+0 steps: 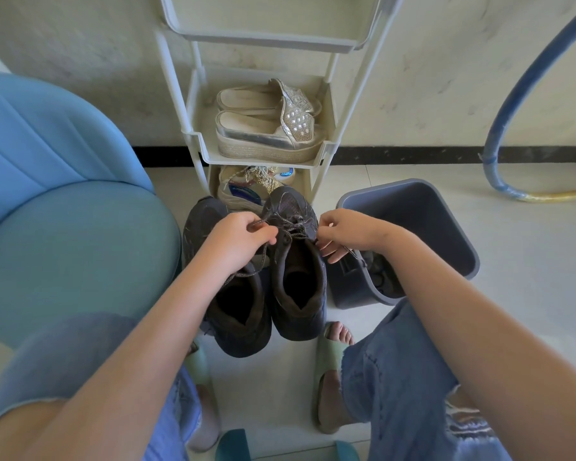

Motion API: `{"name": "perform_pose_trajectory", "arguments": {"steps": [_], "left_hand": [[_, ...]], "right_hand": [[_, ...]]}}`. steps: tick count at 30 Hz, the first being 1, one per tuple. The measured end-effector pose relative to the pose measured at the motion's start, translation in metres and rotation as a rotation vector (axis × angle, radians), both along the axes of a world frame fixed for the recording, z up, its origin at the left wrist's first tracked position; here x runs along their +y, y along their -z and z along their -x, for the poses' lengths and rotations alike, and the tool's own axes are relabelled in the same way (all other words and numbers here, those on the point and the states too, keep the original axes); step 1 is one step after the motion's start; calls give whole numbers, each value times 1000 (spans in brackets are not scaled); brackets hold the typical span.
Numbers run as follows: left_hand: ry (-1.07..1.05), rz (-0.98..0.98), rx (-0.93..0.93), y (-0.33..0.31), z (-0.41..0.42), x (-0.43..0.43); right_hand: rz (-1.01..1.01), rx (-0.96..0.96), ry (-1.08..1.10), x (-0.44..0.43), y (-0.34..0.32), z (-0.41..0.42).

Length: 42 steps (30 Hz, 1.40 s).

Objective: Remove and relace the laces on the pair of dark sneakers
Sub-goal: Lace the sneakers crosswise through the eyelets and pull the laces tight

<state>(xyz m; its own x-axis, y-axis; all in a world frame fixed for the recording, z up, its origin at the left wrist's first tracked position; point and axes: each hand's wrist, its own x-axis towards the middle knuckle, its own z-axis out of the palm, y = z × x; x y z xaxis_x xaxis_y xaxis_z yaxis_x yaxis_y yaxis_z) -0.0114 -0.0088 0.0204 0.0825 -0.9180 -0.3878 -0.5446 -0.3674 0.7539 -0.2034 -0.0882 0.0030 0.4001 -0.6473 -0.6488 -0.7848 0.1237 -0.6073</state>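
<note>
Down by the shoe rack (263,162), left hand (243,241) and right hand (343,232) each pinch the lace (293,224) of one dark sneaker (299,294); the second sneaker (240,314) lies half-hidden under the left forearm

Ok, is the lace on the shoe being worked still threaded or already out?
Still threaded: the lace crosses the eyelets of the right sneaker, and the left hand and right hand each pinch an end.
</note>
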Motion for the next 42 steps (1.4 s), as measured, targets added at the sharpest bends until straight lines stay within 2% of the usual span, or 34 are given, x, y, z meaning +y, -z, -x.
{"name": "perform_pose_trajectory", "arguments": {"steps": [2, 6, 9, 14, 17, 19, 25, 29, 32, 36, 40, 42], "left_hand": [[-13, 61, 9, -1, 0, -2], [-120, 254, 51, -17, 5, -12], [-172, 311, 243, -42, 14, -24], [-212, 389, 548, -97, 31, -39], [-238, 462, 647, -128, 38, -46], [-230, 440, 707, -141, 41, -48], [-131, 419, 662, -148, 44, -43], [-185, 499, 626, -152, 42, -39], [-186, 486, 644, -150, 36, -39], [-185, 469, 699, -152, 34, -37], [-199, 483, 773, -151, 36, -34], [-222, 497, 744, -150, 35, -35]], "right_hand": [[47, 47, -49, -1, -4, 1], [307, 181, -216, -10, -28, -1], [426, 78, -249, -13, -65, -9], [413, -185, -154, -19, -136, -25], [420, -183, -105, -19, -162, -26], [399, -184, -83, -17, -174, -24], [226, -527, 155, -24, -208, -18], [-16, -713, 222, -17, -211, -20], [-183, -872, 271, -15, -205, -19], [-74, -911, 178, -12, -194, -16], [127, -856, 275, -6, -190, -23], [205, -812, 283, -6, -189, -26]]}}
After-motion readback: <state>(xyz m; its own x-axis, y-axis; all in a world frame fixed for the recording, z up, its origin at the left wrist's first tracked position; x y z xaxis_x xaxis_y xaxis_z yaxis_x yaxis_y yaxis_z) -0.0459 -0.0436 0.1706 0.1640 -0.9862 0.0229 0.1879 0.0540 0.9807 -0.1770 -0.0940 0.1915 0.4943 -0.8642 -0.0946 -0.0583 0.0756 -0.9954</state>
